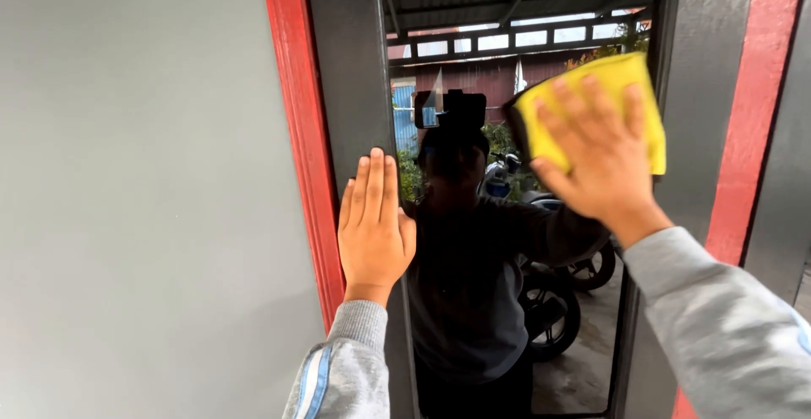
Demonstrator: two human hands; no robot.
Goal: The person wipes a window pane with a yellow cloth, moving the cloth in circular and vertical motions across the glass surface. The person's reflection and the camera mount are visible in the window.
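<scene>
My right hand (pixel 598 159) presses a yellow cloth (pixel 635 81) flat against the upper right of a dark glass pane (pixel 473 242), fingers spread over the cloth. My left hand (pixel 372 226) lies flat, fingers together, on the dark frame (pixel 351 64) at the pane's left edge, holding nothing. Both arms wear grey sleeves. The glass reflects a person with a head-worn camera and parked motorbikes behind.
A red trim strip (pixel 297 115) borders the dark frame on the left, beside a grey wall (pixel 135 191). Another red strip (pixel 748 123) runs down the right side. The reflection shows a roofed yard with a red building.
</scene>
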